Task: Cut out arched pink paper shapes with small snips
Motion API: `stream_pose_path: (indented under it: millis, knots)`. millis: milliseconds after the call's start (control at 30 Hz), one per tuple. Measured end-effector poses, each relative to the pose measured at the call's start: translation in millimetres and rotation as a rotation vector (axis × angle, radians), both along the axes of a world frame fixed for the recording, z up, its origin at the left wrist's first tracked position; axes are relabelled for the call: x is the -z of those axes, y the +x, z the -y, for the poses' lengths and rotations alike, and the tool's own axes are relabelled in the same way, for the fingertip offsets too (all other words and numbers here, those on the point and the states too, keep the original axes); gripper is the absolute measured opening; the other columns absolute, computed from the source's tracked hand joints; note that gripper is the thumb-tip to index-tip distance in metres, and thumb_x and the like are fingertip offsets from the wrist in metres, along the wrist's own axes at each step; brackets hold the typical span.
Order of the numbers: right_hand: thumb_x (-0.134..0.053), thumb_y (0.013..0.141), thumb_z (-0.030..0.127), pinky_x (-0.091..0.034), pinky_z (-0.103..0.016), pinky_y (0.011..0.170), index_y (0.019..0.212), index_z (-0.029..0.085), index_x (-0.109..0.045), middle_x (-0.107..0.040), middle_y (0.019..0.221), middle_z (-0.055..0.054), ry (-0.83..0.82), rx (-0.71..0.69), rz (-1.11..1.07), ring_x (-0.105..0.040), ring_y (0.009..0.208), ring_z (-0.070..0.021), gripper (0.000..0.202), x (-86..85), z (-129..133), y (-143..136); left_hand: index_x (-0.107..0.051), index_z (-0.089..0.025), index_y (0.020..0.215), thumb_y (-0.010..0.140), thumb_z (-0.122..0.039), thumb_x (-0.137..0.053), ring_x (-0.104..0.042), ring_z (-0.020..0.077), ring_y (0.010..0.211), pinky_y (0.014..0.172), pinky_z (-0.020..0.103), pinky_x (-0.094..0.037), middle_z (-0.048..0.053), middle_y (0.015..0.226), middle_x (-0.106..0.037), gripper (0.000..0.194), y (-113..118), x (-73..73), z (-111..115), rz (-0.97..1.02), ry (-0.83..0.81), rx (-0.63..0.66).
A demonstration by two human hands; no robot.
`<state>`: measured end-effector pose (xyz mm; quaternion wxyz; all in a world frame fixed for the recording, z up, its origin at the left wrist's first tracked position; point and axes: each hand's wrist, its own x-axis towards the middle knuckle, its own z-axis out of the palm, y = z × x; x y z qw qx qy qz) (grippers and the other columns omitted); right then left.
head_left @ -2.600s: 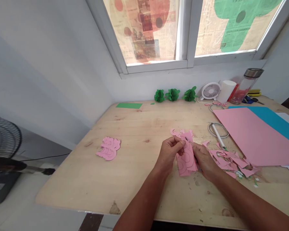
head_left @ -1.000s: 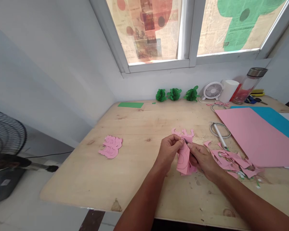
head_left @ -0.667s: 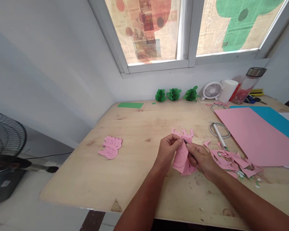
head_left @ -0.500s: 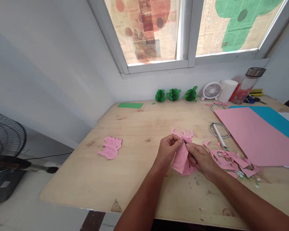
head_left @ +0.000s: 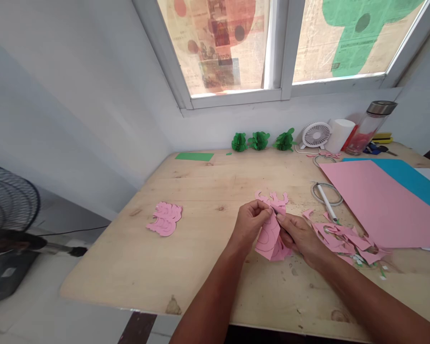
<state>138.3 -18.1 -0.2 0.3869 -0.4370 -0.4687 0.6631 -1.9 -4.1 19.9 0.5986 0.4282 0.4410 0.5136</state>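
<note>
While the left hand (head_left: 249,223) pinches the paper (head_left: 266,240) right of frame centre, the right hand (head_left: 303,237) grips a mostly hidden dark tool (head_left: 276,211) just beside it. Its long axis slants down-left from the fingertips; the lower end has swung leftward since the earliest frame.

Hands (head_left: 250,224) hold pink paper (head_left: 268,239), dark tool (head_left: 276,211); pink scraps (head_left: 361,242) near white pen (head_left: 327,204).

matt pink paper sheet (head_left: 383,205), pale wood tabletop (head_left: 200,248), 3 green paper shapes (head_left: 259,141), bottle cap (head_left: 382,107) prob. brushed metal
</note>
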Motion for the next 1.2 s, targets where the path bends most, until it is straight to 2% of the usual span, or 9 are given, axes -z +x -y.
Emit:
stream_pose_path:
  millis: [367, 867, 1100, 1200]
  knots:
    - [-0.052, 0.084, 0.053, -0.011, -0.023, 0.039, 0.064, 0.019, -0.047, -0.027, 0.041, 0.01, 0.049, -0.057, 0.007, -0.018, 0.038, -0.0063, 0.039, 2.9, -2, 2, -0.057, -0.014, 0.059, 0.065, -0.025, -0.067, -0.04, 0.0075, 0.052, 0.053, 0.021, -0.031, -0.003, 0.054, -0.047, 0.016, -6, -4.1, 1, -0.027, 0.0, 0.064]
    - [-0.053, 0.082, 0.054, -0.012, -0.022, 0.038, 0.07, 0.018, -0.051, -0.029, 0.042, 0.01, 0.041, -0.074, 0.019, -0.018, 0.038, -0.0059, 0.039, -1.6, 0, 0, -0.058, -0.014, 0.061, 0.064, -0.025, -0.068, -0.044, 0.0084, 0.055, 0.054, 0.022, -0.033, -0.001, 0.058, -0.052, 0.015, -12, -2.7, -1, -0.031, -0.022, 0.168]
    - [-0.052, 0.082, 0.054, -0.015, -0.022, 0.039, 0.057, 0.019, -0.045, -0.031, 0.039, 0.008, 0.063, -0.035, 0.089, -0.023, 0.037, -0.0062, 0.044, -0.4, -1, 2, -0.058, -0.014, 0.059, 0.064, -0.025, -0.068, -0.044, 0.0088, 0.054, 0.054, 0.022, -0.033, -0.001, 0.057, -0.052, 0.015, -12, -3.2, -1, -0.047, -0.013, 0.159]
    - [-0.056, 0.081, 0.051, -0.015, -0.021, 0.038, 0.068, 0.018, -0.052, -0.032, 0.042, 0.009, 0.033, 0.013, 0.031, -0.023, 0.037, -0.006, 0.036, 1.3, -2, 2, -0.059, -0.014, 0.059, 0.064, -0.027, -0.068, -0.045, 0.0093, 0.055, 0.054, 0.022, -0.034, -0.001, 0.057, -0.053, 0.016, -12, -2.8, -2, -0.049, 0.004, 0.103]
